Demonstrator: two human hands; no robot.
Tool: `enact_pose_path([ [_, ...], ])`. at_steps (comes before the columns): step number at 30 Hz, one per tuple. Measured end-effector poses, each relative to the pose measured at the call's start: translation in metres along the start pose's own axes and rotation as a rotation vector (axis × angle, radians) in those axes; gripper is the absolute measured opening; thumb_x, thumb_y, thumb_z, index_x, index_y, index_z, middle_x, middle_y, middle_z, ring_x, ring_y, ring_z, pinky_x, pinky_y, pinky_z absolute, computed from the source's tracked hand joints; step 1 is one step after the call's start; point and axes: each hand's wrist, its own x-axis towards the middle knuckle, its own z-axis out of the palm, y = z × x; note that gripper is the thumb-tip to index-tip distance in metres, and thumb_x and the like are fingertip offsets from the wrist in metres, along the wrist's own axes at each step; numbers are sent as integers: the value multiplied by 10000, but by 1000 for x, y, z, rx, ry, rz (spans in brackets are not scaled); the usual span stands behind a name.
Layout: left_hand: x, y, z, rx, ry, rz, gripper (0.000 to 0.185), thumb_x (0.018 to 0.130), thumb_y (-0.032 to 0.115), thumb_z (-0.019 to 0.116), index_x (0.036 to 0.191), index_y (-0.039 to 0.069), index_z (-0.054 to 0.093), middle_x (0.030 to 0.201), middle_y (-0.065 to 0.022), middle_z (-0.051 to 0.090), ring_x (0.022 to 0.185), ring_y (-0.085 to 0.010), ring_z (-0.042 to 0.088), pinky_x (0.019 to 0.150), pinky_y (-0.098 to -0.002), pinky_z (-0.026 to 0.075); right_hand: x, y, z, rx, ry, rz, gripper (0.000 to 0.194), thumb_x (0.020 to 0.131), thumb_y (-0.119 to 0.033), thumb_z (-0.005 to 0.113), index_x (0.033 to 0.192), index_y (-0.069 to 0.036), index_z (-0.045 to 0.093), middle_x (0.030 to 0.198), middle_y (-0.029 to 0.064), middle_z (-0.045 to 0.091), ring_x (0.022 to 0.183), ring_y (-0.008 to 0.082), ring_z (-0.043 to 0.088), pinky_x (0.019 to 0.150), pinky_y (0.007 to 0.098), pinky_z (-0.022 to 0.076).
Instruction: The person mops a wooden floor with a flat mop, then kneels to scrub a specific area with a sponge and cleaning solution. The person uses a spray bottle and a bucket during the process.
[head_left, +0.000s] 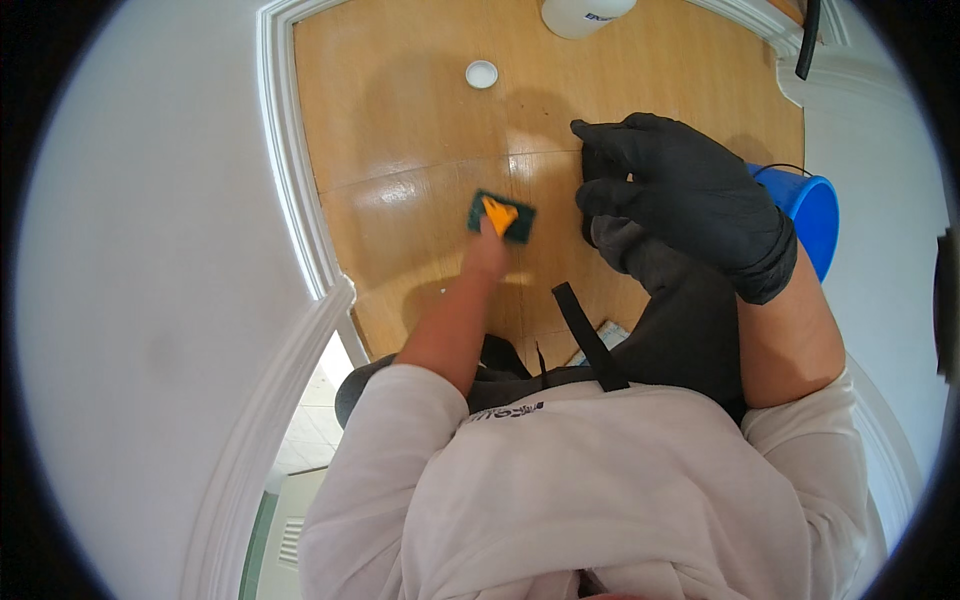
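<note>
My left hand (487, 251), bare and a little blurred, grips the orange handle (500, 215) of a dark green scrubbing pad (521, 225). The pad is at the wood-look floor (405, 225), in front of me. My right hand (682, 187) wears a black glove and is raised over my bent right knee, its fingers apart from the thumb. Whether anything lies between those fingers cannot be told. A dark shoe shows partly behind them.
A round white lid (481, 74) lies on the floor ahead, with a whitish plastic container (581, 16) beyond. A blue bucket (816, 225) stands at the right wall. White baseboards (281, 150) edge the floor; a doorway opens at the lower left.
</note>
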Motion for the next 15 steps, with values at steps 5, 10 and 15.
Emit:
enact_pose_path([
  [5,-4,-19,2,207,-173,58,545,881,140,337,1395,88,163,1150,-235,538,1034,-371,542,879,-442,420,0,0,0,7,5,-61,416,727,-126,602,1127,-18,560,878,109,584,811,269,556,748,331,437],
  [10,53,16,-27,157,-61,116,391,904,174,307,1274,50,328,1129,-271,529,1037,-390,531,871,-457,414,-10,1,4,35,-7,12,433,718,-96,592,1142,-18,547,885,120,584,837,276,558,760,332,438],
  [15,6,7,-13,117,-127,33,327,899,145,312,1187,6,387,1137,-239,542,1047,-373,533,874,-436,424,-3,-2,5,6,-22,-21,465,702,-114,617,1152,-23,542,904,132,586,864,287,555,771,334,440],
])
